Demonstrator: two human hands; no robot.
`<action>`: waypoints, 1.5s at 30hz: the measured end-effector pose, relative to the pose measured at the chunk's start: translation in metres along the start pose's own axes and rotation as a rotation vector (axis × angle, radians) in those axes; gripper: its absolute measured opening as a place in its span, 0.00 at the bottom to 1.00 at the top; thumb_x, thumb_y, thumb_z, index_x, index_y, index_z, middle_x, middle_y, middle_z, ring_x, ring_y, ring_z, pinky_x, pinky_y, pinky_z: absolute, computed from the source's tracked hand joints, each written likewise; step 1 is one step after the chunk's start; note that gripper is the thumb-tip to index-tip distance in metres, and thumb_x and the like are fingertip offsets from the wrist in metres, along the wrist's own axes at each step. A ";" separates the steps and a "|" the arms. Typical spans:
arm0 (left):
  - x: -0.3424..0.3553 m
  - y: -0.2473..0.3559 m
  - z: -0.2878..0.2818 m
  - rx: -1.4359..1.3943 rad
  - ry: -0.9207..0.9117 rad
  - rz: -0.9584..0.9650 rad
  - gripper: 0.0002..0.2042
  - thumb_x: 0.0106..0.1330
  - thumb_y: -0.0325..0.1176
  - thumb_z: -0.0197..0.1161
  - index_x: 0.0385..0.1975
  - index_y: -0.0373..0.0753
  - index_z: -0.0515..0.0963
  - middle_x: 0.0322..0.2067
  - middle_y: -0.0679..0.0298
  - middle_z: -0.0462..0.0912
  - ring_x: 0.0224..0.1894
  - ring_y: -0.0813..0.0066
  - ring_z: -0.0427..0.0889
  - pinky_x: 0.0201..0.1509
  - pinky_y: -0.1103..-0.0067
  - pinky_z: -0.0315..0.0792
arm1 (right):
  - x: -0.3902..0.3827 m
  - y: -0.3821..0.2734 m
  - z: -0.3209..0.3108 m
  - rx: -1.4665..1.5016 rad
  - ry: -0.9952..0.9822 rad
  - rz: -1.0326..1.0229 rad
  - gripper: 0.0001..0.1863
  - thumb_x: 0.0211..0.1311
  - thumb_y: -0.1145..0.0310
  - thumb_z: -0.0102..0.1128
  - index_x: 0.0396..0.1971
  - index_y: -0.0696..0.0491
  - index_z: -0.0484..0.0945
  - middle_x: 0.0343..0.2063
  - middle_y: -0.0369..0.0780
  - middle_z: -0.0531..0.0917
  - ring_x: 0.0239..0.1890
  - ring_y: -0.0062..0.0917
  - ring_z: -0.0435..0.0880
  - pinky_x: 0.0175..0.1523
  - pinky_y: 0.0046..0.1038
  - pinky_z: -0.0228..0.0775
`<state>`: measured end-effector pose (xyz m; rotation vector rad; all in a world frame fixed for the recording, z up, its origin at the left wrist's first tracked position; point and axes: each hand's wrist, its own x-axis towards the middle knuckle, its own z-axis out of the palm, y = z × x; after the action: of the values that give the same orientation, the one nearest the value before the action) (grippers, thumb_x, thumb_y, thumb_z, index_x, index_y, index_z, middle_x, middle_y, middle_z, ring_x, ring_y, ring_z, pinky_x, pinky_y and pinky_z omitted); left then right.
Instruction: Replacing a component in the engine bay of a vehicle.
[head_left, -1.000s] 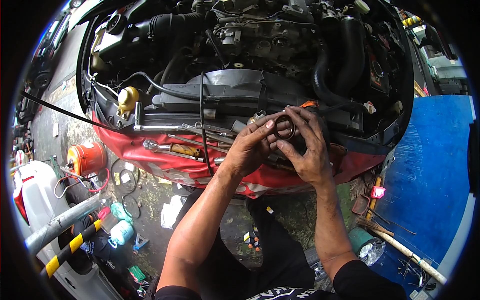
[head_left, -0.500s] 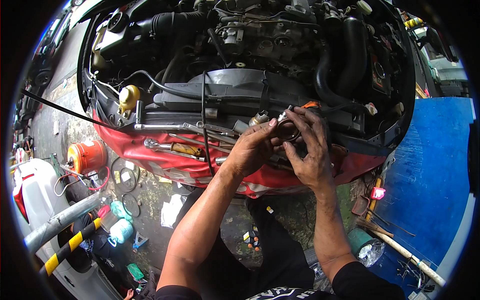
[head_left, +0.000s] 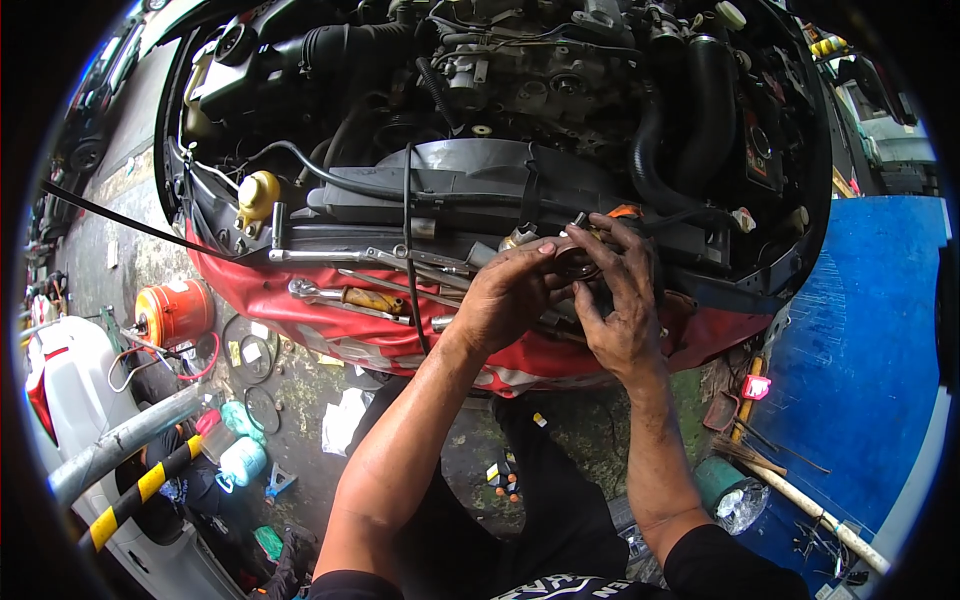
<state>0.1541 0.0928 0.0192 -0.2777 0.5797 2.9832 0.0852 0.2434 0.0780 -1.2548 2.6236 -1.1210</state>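
Observation:
Over the front edge of the open engine bay, both my hands are closed round a small, dark, ring-shaped part (head_left: 576,270), which they partly hide. My left hand (head_left: 507,292) grips its left side, the thumb lying along the top. On the other side the curled fingers and thumb of my right hand (head_left: 622,305) press against it. Left of the hands, a ratchet (head_left: 316,293) and a yellow-brown handle (head_left: 372,301) lie on a red fender cover (head_left: 250,290). A long metal bar (head_left: 325,255) rests just above them.
Beyond my hands lies the engine (head_left: 560,85), with a black hose (head_left: 650,150) to its right. A dark cable (head_left: 408,230) hangs across the front. An orange bucket (head_left: 175,312) stands on the floor at left; a blue panel (head_left: 850,330) is at right.
The ring-shaped part has tilted slightly, and my right fingers have shifted over it, covering more of its opening. My forearms stay nearly where they were.

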 end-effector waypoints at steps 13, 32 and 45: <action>0.002 0.002 0.006 0.001 -0.080 0.027 0.27 0.71 0.44 0.51 0.63 0.29 0.68 0.54 0.52 0.80 0.58 0.57 0.79 0.66 0.64 0.69 | -0.004 0.003 0.009 0.152 0.142 -0.054 0.34 0.48 0.84 0.68 0.57 0.50 0.67 0.61 0.46 0.70 0.62 0.41 0.72 0.62 0.38 0.70; -0.002 0.001 0.000 -0.095 0.008 -0.016 0.21 0.76 0.41 0.46 0.60 0.34 0.71 0.52 0.55 0.81 0.55 0.62 0.81 0.63 0.65 0.73 | 0.001 0.004 0.002 0.153 -0.019 0.010 0.28 0.57 0.66 0.68 0.59 0.53 0.72 0.59 0.46 0.72 0.64 0.41 0.70 0.68 0.42 0.61; -0.002 -0.002 0.002 -0.064 0.050 -0.017 0.20 0.75 0.39 0.47 0.59 0.31 0.71 0.52 0.55 0.80 0.55 0.63 0.80 0.65 0.66 0.71 | -0.001 0.004 0.003 0.239 0.015 0.037 0.27 0.57 0.62 0.70 0.56 0.54 0.74 0.57 0.46 0.74 0.62 0.41 0.72 0.67 0.40 0.63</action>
<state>0.1556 0.0948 0.0209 -0.3617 0.4846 2.9899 0.0839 0.2437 0.0727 -1.1502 2.4209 -1.3918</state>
